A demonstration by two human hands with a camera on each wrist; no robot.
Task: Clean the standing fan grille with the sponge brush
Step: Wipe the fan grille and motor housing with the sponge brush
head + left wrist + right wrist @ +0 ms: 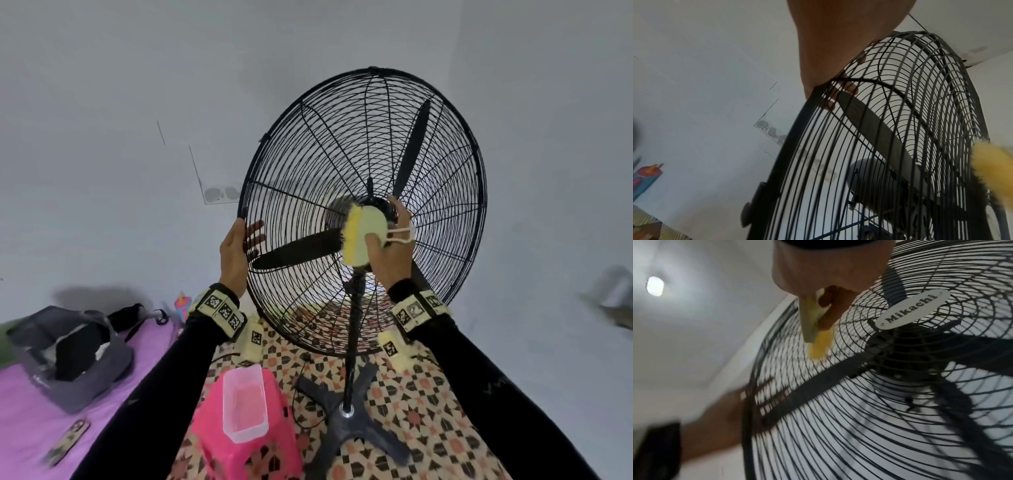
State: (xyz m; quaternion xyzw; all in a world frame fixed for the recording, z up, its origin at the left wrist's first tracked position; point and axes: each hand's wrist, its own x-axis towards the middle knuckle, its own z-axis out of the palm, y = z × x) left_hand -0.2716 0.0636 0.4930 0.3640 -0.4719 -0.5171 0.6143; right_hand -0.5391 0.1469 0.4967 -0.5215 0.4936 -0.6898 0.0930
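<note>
A black standing fan's round wire grille [442,144] faces me, with dark blades behind it. My right hand [387,246] holds a pale green sponge brush [363,236] with a yellow sponge face, pressed against the grille just left of the hub; a white cord loops over my fingers. In the right wrist view the brush [813,321] meets the wires beside the oval "Mikachi" badge [912,309]. My left hand [239,250] grips the grille's left rim, thumb in front and fingers [849,88] curled behind the wires [900,113]. The sponge [990,164] shows at that view's right edge.
The fan pole [352,342] drops to a cross-shaped base [346,421] on patterned floor tiles. A clear plastic tub [245,404] sits on a pink stool [250,455] just below my arms. A purple-covered bed [27,404] with a grey bag [78,353] lies left.
</note>
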